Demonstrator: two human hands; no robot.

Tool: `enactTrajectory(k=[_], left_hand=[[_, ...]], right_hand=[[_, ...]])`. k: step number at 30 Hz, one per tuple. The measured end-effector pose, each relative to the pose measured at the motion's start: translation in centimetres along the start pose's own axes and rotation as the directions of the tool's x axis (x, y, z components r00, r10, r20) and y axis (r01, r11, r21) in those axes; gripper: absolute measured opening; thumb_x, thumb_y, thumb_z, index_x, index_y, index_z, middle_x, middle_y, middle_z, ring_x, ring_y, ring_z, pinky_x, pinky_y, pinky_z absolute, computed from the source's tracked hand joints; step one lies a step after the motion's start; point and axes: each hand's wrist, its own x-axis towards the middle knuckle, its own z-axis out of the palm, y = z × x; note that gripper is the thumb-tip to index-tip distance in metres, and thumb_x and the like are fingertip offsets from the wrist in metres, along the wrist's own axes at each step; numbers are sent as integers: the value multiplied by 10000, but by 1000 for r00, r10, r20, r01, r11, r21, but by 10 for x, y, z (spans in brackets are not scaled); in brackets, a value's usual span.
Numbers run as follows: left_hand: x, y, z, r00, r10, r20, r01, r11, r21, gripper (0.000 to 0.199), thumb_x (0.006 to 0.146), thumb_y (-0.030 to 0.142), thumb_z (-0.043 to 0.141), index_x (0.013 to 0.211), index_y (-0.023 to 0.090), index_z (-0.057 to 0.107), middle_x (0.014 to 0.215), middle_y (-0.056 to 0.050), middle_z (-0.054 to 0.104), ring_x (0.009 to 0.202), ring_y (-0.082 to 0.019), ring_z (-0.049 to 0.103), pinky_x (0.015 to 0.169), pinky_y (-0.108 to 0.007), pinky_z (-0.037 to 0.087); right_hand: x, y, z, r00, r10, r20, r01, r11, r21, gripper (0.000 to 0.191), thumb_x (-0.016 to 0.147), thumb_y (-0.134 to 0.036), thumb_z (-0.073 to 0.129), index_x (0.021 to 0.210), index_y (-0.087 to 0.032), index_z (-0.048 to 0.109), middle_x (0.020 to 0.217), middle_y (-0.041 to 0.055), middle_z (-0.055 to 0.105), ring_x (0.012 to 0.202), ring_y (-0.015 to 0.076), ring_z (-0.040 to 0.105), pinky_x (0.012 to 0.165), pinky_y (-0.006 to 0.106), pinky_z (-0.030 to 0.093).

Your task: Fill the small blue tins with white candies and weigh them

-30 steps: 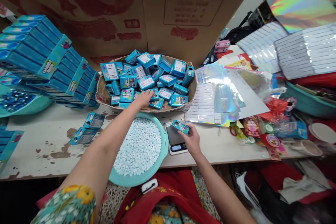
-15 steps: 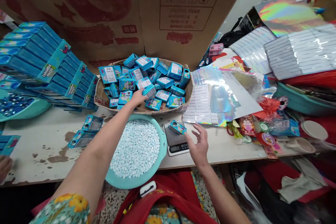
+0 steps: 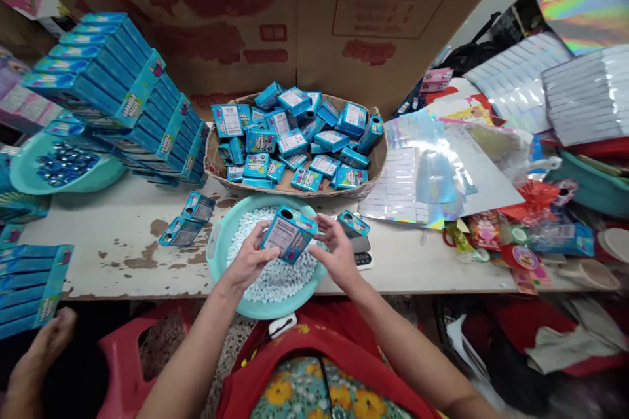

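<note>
A small blue candy box (image 3: 289, 237) with a round hole near its top is held tilted over a turquoise basin (image 3: 314, 278) of pale mint-coloured candies (image 3: 268, 285). My left hand (image 3: 251, 255) is closed on the box's left side, thumb across the front. My right hand (image 3: 339, 250) is at its right edge, fingers and thumb apart; whether they touch it is unclear. Just right of that hand, another blue box (image 3: 354, 223) lies on a small digital scale (image 3: 363, 258), partly hidden. Behind the basin, a cut-down cardboard carton (image 3: 295, 195) holds several similar boxes.
Stacked blue display packs (image 3: 122, 78) stand left, beside a basin (image 3: 93, 183) of blue-wrapped sweets. Two boxes (image 3: 187, 221) lie on the table. Sticker sheets (image 3: 393, 183) and packets (image 3: 486, 229) crowd the right. Another person's hand (image 3: 54, 340) is at lower left, near a blue pack.
My left hand has come back from the carton with a blue box, now above the basin. My right hand has moved left from the scale to the box. The view has shifted.
</note>
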Motion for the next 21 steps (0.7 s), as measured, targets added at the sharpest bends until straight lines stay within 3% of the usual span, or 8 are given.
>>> enactTrajectory(k=[3, 5, 7, 9, 11, 13, 17, 21], left_hand=[[-12, -25, -23, 999, -7, -37, 11, 994, 105, 563, 650, 327, 762, 1162, 257, 539, 1084, -82, 637, 938, -229, 620, 843, -358, 490], [-9, -33, -44, 983, 139, -117, -94, 942, 322, 430, 747, 449, 649, 1110, 233, 575, 1088, -93, 626, 993, -248, 596, 904, -397, 459], [3, -37, -63, 934, 327, -142, -162, 744, 648, 401, 808, 501, 544, 1083, 213, 599, 1135, -106, 599, 1101, -275, 535, 992, -434, 390], [19, -42, -74, 890, 438, -130, -87, 441, 894, 436, 823, 499, 517, 1140, 207, 584, 1244, -124, 536, 1209, -313, 441, 1047, -478, 310], [36, -49, -74, 864, 470, -182, 90, 212, 973, 509, 818, 513, 516, 1206, 184, 549, 1308, -162, 476, 1243, -367, 381, 1030, -529, 293], [51, -58, -64, 839, 469, -275, 241, 134, 961, 545, 830, 536, 484, 1217, 155, 539, 1273, -198, 480, 1202, -389, 406, 980, -532, 332], [64, -73, -38, 854, 396, -338, 255, 249, 935, 446, 814, 534, 506, 1070, 182, 603, 1102, -159, 557, 1069, -342, 505, 911, -452, 390], [62, -79, -27, 868, 260, -423, 91, 753, 652, 311, 639, 460, 720, 758, 195, 611, 825, -71, 588, 925, -290, 546, 833, -377, 412]], right_hand=[[-11, 3, 26, 985, 126, 117, -133, 989, 60, 462, 711, -439, 712, 1084, -224, 545, 1027, 41, 649, 929, 200, 622, 826, 336, 521], [-20, 4, 36, 977, 167, 131, -173, 984, 33, 373, 732, -432, 688, 1008, -213, 566, 927, 12, 646, 856, 176, 610, 806, 309, 508], [-28, 4, 40, 972, 181, 147, -185, 983, 15, 336, 735, -400, 688, 985, -208, 573, 897, -3, 631, 833, 161, 588, 800, 289, 490], [-36, 5, 39, 966, 187, 177, -191, 982, 7, 305, 745, -370, 678, 981, -204, 579, 886, -9, 621, 823, 152, 570, 797, 278, 473], [-42, 6, 36, 961, 200, 191, -204, 979, -1, 290, 748, -355, 676, 973, -201, 581, 874, -13, 615, 808, 147, 556, 788, 272, 464], [-45, 8, 33, 960, 228, 164, -232, 973, 7, 294, 747, -361, 676, 971, -201, 573, 866, -14, 610, 794, 144, 550, 776, 271, 463], [-47, 11, 31, 962, 268, 60, -270, 962, 38, 359, 725, -390, 705, 993, -211, 548, 855, -21, 609, 767, 140, 553, 753, 266, 466], [-45, 13, 25, 973, 229, 13, -229, 973, -16, 344, 719, -418, 711, 948, -202, 571, 855, -11, 619, 769, 149, 562, 752, 277, 470]])
